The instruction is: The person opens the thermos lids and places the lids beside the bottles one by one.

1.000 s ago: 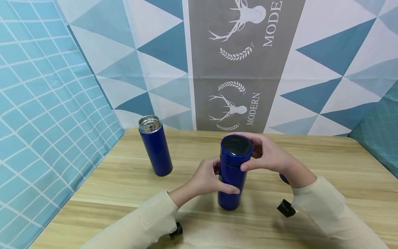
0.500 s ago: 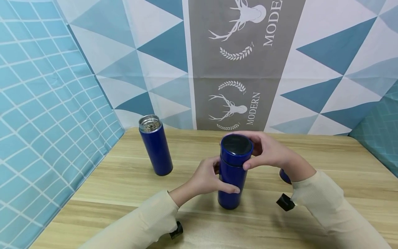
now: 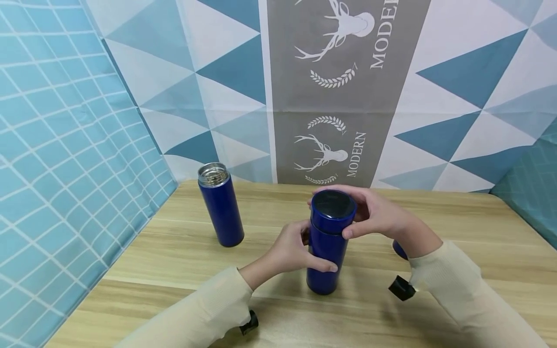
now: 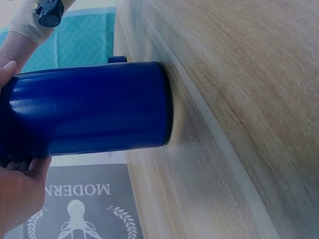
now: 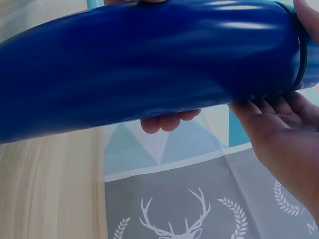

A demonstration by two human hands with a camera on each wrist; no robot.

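Observation:
A dark blue thermos bottle (image 3: 327,249) stands upright on the wooden table, with a black-topped lid (image 3: 333,208) seated on it. My left hand (image 3: 289,250) grips its body from the left, the thumb lying across the front. Around the lid from the right and behind, my right hand (image 3: 378,216) curls its fingers, its thumb near the seam. In the left wrist view the bottle's base (image 4: 162,104) meets the table. The right wrist view shows the bottle body (image 5: 149,69) with fingers of both hands around it.
A second blue bottle (image 3: 222,208), lidless with a bare metal threaded mouth, stands at the back left. Part of a small blue object (image 3: 399,249) shows behind my right wrist. Patterned cloth (image 3: 217,72) hangs behind the table (image 3: 174,290).
My right thumb has shifted slightly to the right along the lid's edge. The head view has tipped a little. The left hand keeps its grip, and the bottle stays in place.

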